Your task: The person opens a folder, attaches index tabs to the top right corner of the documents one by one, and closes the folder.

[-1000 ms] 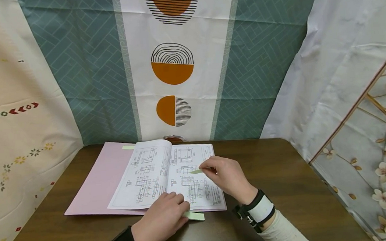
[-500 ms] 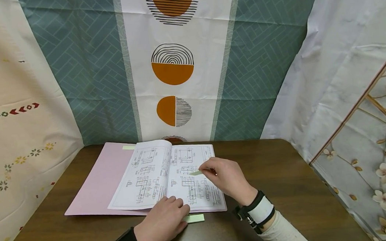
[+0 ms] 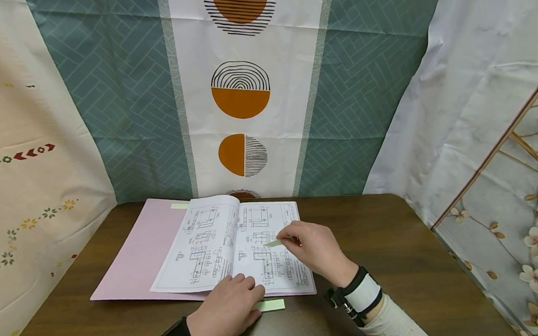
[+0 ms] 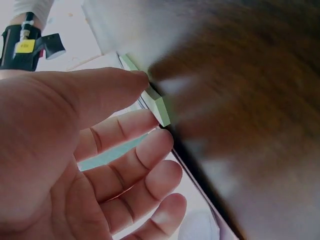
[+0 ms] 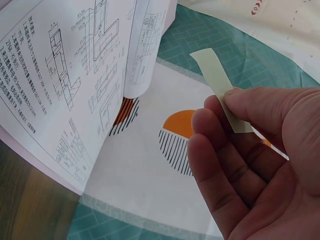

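Observation:
An open booklet (image 3: 205,264) with technical drawings lies on the table, with a pink cover (image 3: 136,263) spread out under its left pages. My right hand (image 3: 317,250) is above the right page. Between thumb and forefinger it pinches a single pale green sticky note (image 5: 217,75); the strip's free end points left over the drawings in the head view. At the booklet's near edge is my left hand (image 3: 229,309). Its thumb and forefinger hold one end of a thin pad of green sticky notes (image 3: 271,305), partly hidden by the hand.
Another green sticky note (image 3: 179,206) is on the pink cover near its top edge. The brown wooden table (image 3: 370,239) extends to the right of the booklet. Patterned cloths (image 3: 146,119) hang behind and at both sides.
My right hand has lowered very slightly towards the page with the strip. My left hand has shifted slightly to the right and downward; the pad and booklet look almost the same.

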Demonstrator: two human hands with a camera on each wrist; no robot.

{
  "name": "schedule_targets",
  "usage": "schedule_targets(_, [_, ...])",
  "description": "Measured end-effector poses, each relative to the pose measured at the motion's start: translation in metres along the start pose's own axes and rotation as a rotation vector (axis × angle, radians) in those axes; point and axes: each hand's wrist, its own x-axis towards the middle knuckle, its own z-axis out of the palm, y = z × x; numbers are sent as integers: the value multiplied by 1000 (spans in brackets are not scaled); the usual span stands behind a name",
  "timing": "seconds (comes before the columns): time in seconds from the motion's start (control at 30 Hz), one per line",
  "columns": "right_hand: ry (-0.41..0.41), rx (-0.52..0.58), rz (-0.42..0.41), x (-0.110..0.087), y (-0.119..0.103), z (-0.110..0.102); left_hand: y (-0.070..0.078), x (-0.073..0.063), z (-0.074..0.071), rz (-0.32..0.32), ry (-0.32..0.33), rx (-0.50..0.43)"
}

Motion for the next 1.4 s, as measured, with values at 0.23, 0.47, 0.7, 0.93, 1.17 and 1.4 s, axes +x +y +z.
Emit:
schedule_targets(0.23, [-16, -30, 16, 1, 0, 5, -3, 6, -2, -24, 96, -1])
schedule_targets(0.47, [-15, -47, 8, -2, 6, 9, -12, 25, 2, -99, 131, 63])
schedule_targets(0.7, [-14, -71, 13, -2, 20, 10, -17, 32, 3, -168, 47, 92])
schedule_targets(0.93, [-5, -108, 52, 1, 43, 14, -19, 32, 7, -164, 11, 90])
schedule_targets(1.17, [-15, -139, 95, 17, 70, 19, -24, 29, 6, -136, 10, 104])
schedule_targets(1.4, [-37, -192, 110, 37, 105, 22, -27, 28, 3, -126, 26, 104])
